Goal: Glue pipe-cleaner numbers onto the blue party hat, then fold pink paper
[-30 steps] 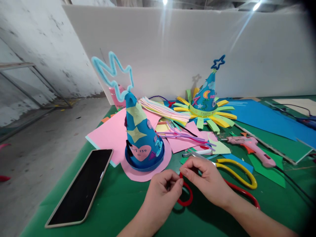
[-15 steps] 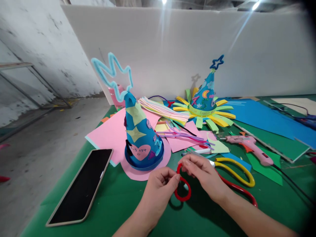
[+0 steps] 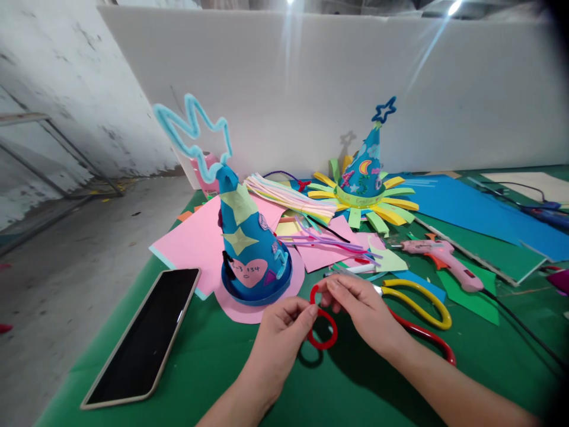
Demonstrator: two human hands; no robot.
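A red pipe cleaner [image 3: 328, 346], bent into a round loop with a curved upper end, hangs above the green table between my hands. My left hand [image 3: 287, 332] pinches it where the loop crosses. At the upper curved end, my right hand [image 3: 353, 299] is closed on it with thumb and forefinger. Just beyond them a blue paper cone hat [image 3: 249, 237] stands on a pink paper disc [image 3: 299, 274]. Its tip carries a light blue pipe-cleaner shape [image 3: 192, 115]. Scissors [image 3: 418, 296] with one yellow and one red handle lie beside my right hand, partly under the forearm.
A phone [image 3: 142, 338] lies at the left. To the right rests a pink glue gun [image 3: 444, 259] with its cord. A second cone hat [image 3: 364, 166] with paper strips stands behind, near a bundle of pale pipe cleaners [image 3: 288, 196]. A white board [image 3: 288, 89] closes off the back.
The whole view has shifted slightly, so things sit a little further left. Both hands keep their grip on the red pipe cleaner, whose loop now faces the camera a bit more.
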